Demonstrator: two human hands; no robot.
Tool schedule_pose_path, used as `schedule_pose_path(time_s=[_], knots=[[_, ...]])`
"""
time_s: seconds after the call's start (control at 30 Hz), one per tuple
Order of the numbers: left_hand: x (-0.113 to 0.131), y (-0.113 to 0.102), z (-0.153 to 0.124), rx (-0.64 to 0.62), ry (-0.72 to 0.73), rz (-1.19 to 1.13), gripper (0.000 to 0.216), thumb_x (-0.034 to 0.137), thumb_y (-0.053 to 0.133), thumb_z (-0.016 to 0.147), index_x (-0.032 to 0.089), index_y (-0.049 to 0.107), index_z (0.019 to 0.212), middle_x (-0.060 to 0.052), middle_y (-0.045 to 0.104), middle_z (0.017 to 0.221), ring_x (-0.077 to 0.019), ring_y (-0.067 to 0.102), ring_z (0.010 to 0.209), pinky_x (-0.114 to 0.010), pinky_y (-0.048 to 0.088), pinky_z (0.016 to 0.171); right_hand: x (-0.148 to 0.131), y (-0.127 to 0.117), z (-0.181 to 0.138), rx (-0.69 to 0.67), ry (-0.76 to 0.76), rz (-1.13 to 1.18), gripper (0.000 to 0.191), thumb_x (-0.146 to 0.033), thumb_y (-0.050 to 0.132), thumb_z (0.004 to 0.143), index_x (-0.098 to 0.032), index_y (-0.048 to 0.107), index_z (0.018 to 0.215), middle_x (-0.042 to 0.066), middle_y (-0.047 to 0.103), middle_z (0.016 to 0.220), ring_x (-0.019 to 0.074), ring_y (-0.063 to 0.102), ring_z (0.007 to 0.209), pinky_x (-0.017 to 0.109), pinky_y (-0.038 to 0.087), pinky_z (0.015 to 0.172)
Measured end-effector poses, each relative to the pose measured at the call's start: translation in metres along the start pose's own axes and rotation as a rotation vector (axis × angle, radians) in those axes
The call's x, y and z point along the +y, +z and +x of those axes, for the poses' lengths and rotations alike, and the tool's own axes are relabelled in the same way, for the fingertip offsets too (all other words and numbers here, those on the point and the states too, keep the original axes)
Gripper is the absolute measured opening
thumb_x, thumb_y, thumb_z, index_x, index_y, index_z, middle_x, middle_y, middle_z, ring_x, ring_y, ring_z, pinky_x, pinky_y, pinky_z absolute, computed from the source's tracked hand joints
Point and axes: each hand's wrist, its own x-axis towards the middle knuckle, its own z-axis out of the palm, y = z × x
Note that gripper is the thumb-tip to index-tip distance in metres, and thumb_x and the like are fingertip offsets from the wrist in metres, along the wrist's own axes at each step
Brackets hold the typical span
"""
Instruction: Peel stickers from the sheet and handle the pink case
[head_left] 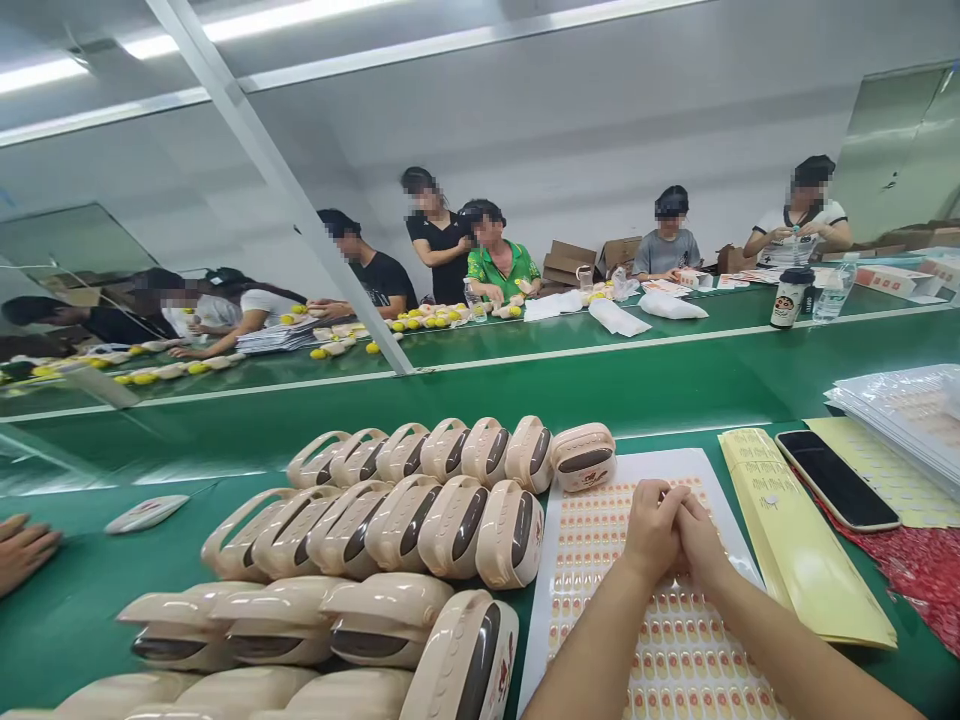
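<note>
My left hand [655,527] and my right hand [703,548] are clasped together, fingers closed against each other. Nothing shows between them. Both rest over a white sheet of small oval red-and-gold stickers [585,560], hiding its middle. Left of the sheet stand rows of glossy beige plastic cases [397,525] with carrying loops and dark brown oval windows. One such case [585,458], with a red print, overlaps the sheet's top left corner. On the right lies a folded yellow sticker backing sheet [802,540].
A phone [840,480], red netting [911,565] and bagged sheets [900,410] lie at right. A white mouse-shaped item [148,513] is at left, near another person's hand [26,550]. Beyond a green ledge [600,385], several people work; a tumbler [791,297] stands there.
</note>
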Motion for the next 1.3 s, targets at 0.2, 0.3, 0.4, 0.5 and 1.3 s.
schedule_pose_path(time_s=[0.2, 0.3, 0.4, 0.5, 1.3], knots=[[-0.001, 0.001, -0.001, -0.008, -0.025, 0.004, 0.021, 0.007, 0.047, 0.078, 0.014, 0.062, 0.091, -0.006, 0.052, 0.079, -0.0147, 0.045, 0.071, -0.025, 0.043, 0.062, -0.003, 0.003, -0.001, 0.012, -0.002, -0.020, 0.048, -0.051, 0.054, 0.043, -0.013, 0.048, 0.073, 0.005, 0.056, 0.081, 0.0155, 0.047, 0.080, 0.028, 0.040, 0.076], [0.000, 0.000, -0.001, -0.017, -0.035, 0.000, 0.021, 0.009, 0.047, 0.079, 0.014, 0.063, 0.091, -0.006, 0.052, 0.078, -0.0145, 0.045, 0.071, -0.024, 0.043, 0.062, -0.002, 0.002, 0.001, 0.015, -0.005, -0.017, 0.046, -0.050, 0.055, 0.044, -0.013, 0.048, 0.071, 0.005, 0.057, 0.079, 0.0152, 0.047, 0.077, 0.028, 0.040, 0.072], [0.002, 0.000, 0.000, -0.022, -0.043, 0.001, 0.021, 0.009, 0.046, 0.079, 0.014, 0.064, 0.090, -0.006, 0.053, 0.077, -0.0145, 0.046, 0.071, -0.024, 0.044, 0.061, 0.000, 0.001, 0.002, 0.029, -0.015, -0.016, 0.045, -0.051, 0.057, 0.044, -0.013, 0.048, 0.067, 0.005, 0.056, 0.073, 0.0157, 0.047, 0.074, 0.027, 0.040, 0.066], [0.002, -0.001, 0.000, -0.027, -0.048, -0.003, 0.022, 0.008, 0.044, 0.079, 0.013, 0.064, 0.088, -0.006, 0.053, 0.076, -0.0147, 0.046, 0.071, -0.024, 0.044, 0.061, 0.001, -0.001, 0.003, 0.040, -0.026, -0.016, 0.043, -0.050, 0.059, 0.043, -0.014, 0.048, 0.064, 0.005, 0.055, 0.069, 0.0152, 0.047, 0.072, 0.025, 0.039, 0.063], [0.001, 0.001, -0.001, -0.041, -0.021, -0.052, 0.024, 0.012, 0.042, 0.083, 0.013, 0.064, 0.093, -0.007, 0.053, 0.081, -0.0148, 0.048, 0.076, -0.025, 0.047, 0.065, 0.008, -0.005, 0.008, -0.040, -0.041, 0.014, 0.047, -0.051, 0.060, 0.049, -0.013, 0.048, 0.073, 0.004, 0.052, 0.076, 0.0138, 0.044, 0.077, 0.026, 0.039, 0.069]])
